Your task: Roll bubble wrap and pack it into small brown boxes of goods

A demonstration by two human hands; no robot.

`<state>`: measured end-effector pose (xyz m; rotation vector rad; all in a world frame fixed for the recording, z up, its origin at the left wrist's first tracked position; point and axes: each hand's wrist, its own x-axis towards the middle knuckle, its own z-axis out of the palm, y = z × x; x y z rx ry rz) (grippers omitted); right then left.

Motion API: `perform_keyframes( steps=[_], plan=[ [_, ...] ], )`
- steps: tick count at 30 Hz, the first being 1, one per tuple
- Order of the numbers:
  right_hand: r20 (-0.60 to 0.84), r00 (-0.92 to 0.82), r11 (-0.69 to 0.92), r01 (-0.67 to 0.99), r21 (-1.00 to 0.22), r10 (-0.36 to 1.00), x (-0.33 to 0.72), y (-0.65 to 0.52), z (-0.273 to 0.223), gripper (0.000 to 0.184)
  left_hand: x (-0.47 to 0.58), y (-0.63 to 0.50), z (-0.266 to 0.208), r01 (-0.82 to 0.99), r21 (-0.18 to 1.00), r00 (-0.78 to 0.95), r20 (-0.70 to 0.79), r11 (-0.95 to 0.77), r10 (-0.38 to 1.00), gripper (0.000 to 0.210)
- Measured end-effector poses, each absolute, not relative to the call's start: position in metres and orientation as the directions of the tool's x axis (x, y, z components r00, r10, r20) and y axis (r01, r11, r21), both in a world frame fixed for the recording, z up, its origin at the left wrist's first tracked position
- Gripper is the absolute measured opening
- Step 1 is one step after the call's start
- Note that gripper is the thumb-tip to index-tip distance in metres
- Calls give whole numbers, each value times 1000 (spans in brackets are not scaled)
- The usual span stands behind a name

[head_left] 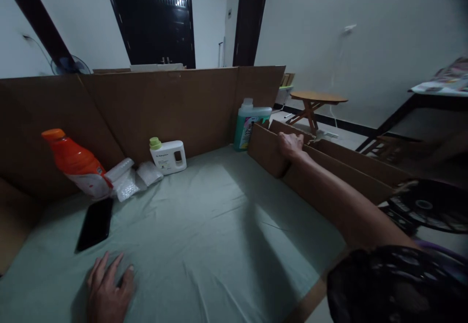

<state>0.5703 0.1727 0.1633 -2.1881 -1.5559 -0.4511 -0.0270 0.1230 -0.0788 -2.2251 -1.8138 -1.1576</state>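
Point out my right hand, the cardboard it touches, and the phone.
Right hand (291, 145): head view, back of the hand.
Cardboard (268, 150): head view, panel beside the hand.
Phone (95, 224): head view, middle of the screen.

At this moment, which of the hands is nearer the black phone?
Left. The left hand is just short of the black phone; the right hand is far to its right, on cardboard.
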Motion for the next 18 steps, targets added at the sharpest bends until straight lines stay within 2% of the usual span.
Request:
perform_keyframes(
  steps=[3, 9, 12, 15, 16, 18],
  plan=[
    [458, 277, -245, 961, -129, 845, 566, 174, 161, 26, -26, 123, -79, 867, 381, 45, 582, -321, 812, 40],
    [411, 98, -96, 995, -24, 906, 483, 142, 155, 30, -20, 125, -74, 834, 465, -11, 554, -298, 833, 39],
    [380, -114, 126, 992, -8, 918, 425, 106, 153, 18, -12, 118, -62, 797, 533, -42, 519, -284, 854, 50],
    [446, -328, 411, 906, -102, 833, 382, 65, 154, 20, -6, 102, -47, 716, 632, -12, 435, -296, 900, 54],
    [505, -320, 444, 884, -147, 802, 374, 53, 153, 19, -4, 96, -42, 686, 662, 11, 405, -301, 914, 56],
    [615, -174, 415, 868, -273, 769, 368, 34, 147, 20, -3, 83, -32, 619, 720, 53, 359, -313, 932, 62]
  ],
)
